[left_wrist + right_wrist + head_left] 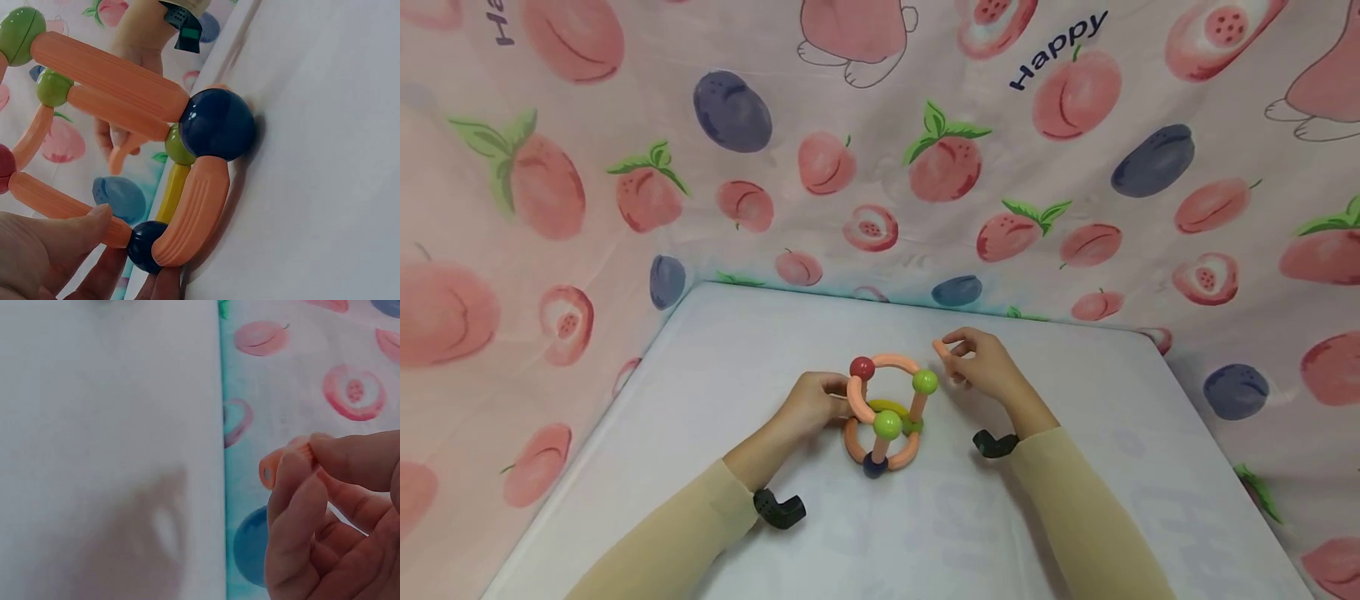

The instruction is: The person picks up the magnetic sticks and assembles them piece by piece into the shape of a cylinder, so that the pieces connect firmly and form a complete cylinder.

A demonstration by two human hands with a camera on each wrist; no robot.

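A frame of magnetic rods and balls (917,406) stands on the table. It joins orange rods, a curved yellow rod (889,407), a red ball (862,368), green balls (887,425) and dark blue balls (217,124). At its left side my left hand (811,406) grips an upright orange rod (59,203), thumb against it just above a dark blue ball (145,246); some fingertips are hidden behind. To the right of the frame and apart from it, my right hand (985,364) pinches a loose orange rod (270,469) between thumb and fingers.
The white table (745,333) meets a fruit-printed cloth (865,167) at its back and sides. A dark device (778,509) is worn at my left wrist, and another dark device (995,443) at my right wrist.
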